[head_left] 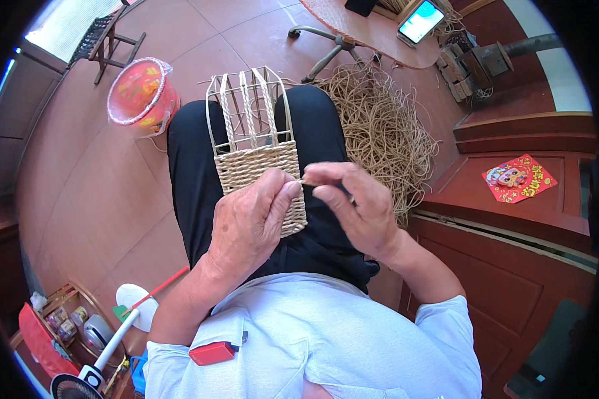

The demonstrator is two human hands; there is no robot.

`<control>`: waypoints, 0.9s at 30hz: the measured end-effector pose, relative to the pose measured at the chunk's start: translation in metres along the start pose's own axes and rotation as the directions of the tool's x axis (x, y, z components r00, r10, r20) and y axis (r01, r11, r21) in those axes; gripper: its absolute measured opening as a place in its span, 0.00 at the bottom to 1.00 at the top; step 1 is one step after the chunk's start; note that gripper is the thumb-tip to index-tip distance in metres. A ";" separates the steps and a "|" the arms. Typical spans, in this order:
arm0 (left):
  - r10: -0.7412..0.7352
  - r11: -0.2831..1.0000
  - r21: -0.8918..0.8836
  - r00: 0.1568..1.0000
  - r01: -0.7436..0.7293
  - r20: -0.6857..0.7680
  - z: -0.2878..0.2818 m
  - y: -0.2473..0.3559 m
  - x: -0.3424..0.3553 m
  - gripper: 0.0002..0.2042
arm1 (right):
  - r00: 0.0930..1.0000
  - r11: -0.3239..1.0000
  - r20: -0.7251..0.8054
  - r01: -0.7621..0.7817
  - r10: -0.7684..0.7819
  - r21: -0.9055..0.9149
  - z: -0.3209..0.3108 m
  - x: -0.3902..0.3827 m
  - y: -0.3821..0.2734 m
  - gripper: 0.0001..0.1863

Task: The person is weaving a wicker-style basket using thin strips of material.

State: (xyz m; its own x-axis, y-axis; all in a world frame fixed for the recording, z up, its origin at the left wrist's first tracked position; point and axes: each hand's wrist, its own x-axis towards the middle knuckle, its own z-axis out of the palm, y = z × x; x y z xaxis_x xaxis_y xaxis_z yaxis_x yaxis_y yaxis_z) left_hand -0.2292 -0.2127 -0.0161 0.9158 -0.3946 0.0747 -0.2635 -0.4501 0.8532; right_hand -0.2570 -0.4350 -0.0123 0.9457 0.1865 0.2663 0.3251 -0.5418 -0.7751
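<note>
L hand (pixel 253 213) is over the woven part of the frame (pixel 259 163), thumb & index pressed together at its R side, pinching a thin strand (pixel 303 181) (tiny, only a short bit shows). Other L fingers curl under, mostly hidden.

R hand (pixel 359 206) is just R of that pinch: index & thumb curved toward it, gap between them, rest bent behind. Tips a bit blurry, can't tell if they grip the strand too.

Frame is on the lap, under & up from the L fingers: lower part tight tan weave, upper part open, w/ thin rods and wrapped uprights, top end pointing away from the body. Black trousers (pixel 193 173) either side of it.

Up-right of the R fingers, big loose pile of tan cord (pixel 379 133) on the floor (pixel 106 193); beyond it, table (pixel 379 40) w/ lit phone (pixel 420 23). Well R of the R fingers, red card (pixel 520 178) on red-brown wood. Up-left of the L fingers, red bucket (pixel 168 106), stool (pixel 108 53) farther off. Below the fingers, pale shirt (pixel 353 339) w/ red box (pixel 211 354) at the pocket. Far down-left, fan (pixel 73 387), partly cut off.
</note>
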 end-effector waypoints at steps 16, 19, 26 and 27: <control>-0.263 0.886 -0.424 0.956 0.187 -0.129 -0.041 -0.038 -0.007 0.11 | 0.940 0.951 -0.213 -0.293 0.268 -0.098 -0.009 0.025 0.047 0.09; -0.270 0.888 -0.418 0.953 0.190 -0.141 -0.043 -0.041 -0.007 0.11 | 0.971 0.952 -0.113 -0.230 0.211 -0.202 -0.007 0.036 0.048 0.09; -0.240 0.917 -0.359 0.958 0.170 -0.158 -0.038 -0.039 0.002 0.08 | 0.939 0.936 0.039 -0.343 0.341 0.075 0.008 0.051 0.047 0.11; -0.233 0.929 -0.329 0.959 0.170 -0.164 -0.037 -0.038 0.005 0.07 | 0.929 0.922 0.066 -0.371 0.365 0.110 0.009 0.054 0.046 0.12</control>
State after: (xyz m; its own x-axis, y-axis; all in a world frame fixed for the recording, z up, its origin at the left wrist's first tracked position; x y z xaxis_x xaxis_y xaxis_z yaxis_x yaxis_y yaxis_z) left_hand -0.2036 -0.1680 -0.0292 0.9889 -0.1421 -0.0431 0.0107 -0.2214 0.9751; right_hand -0.1910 -0.4427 -0.0389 0.9968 0.0297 -0.0737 -0.0506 -0.4783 -0.8768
